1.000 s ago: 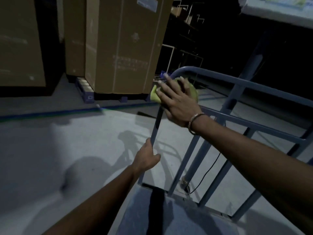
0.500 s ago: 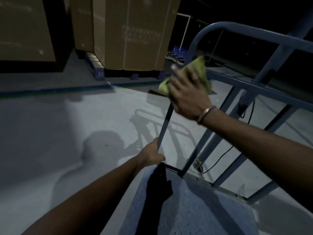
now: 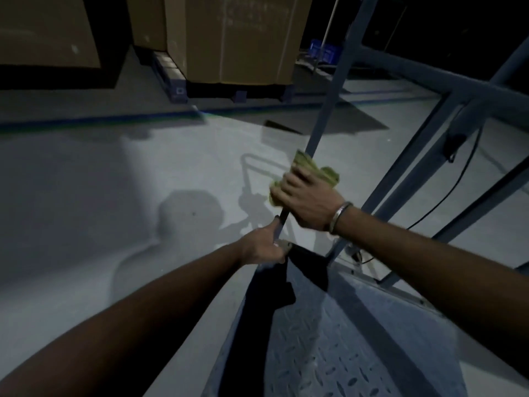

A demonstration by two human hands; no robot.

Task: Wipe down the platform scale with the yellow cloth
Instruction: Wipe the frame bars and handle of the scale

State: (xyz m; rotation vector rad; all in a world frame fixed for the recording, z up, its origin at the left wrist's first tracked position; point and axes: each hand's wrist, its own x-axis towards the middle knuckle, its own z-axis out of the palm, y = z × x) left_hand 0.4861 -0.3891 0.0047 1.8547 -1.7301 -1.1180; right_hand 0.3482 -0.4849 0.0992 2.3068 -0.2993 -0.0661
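Observation:
The platform scale has a grey tread-plate deck (image 3: 329,339) at the bottom and a blue tubular rail frame (image 3: 415,164) rising at its far side. My right hand (image 3: 307,199) grips the yellow cloth (image 3: 307,169), wrapped round the left upright post (image 3: 329,96) low down. My left hand (image 3: 263,245) grips the same post at its foot, just below the right hand, where the post meets the deck's corner. A metal bangle sits on my right wrist.
Large cardboard boxes (image 3: 237,38) stand on pallets at the back. A black cable (image 3: 446,202) hangs through the rail frame on the right. Pale concrete floor (image 3: 114,181) spreads to the left, crossed by a blue line and my shadow.
My right hand has slid the cloth down the post from the top bend to just above my left hand. The left hand stays at the post's foot. The view has tilted downward.

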